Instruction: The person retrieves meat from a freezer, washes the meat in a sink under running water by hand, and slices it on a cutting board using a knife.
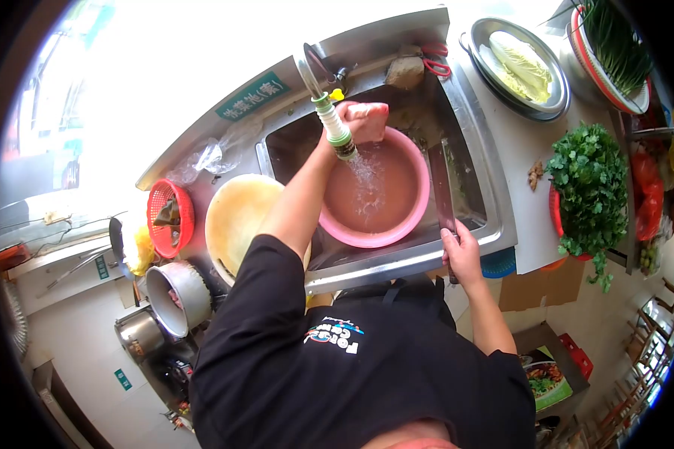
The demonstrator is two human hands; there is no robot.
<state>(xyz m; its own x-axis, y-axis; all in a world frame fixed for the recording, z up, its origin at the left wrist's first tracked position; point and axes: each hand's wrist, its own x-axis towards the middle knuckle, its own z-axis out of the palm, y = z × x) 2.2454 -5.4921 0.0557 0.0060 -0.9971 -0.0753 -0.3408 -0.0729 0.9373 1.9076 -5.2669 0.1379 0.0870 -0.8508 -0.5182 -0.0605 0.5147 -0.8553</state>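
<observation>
Remotely, I observe the left hand point(345, 114), partly hidden, gripping a pinkish slab of raw meat point(378, 115) above the far rim of a round pink plastic basin point(424, 191), apparently so that drips fall inside. A white-and-green tap nozzle point(335, 129) pours into it. The right hand point(463, 254), closed round the handle, holds a long metal knife point(441, 179) pointing forward, seemingly to keep its blade off the basin.
</observation>
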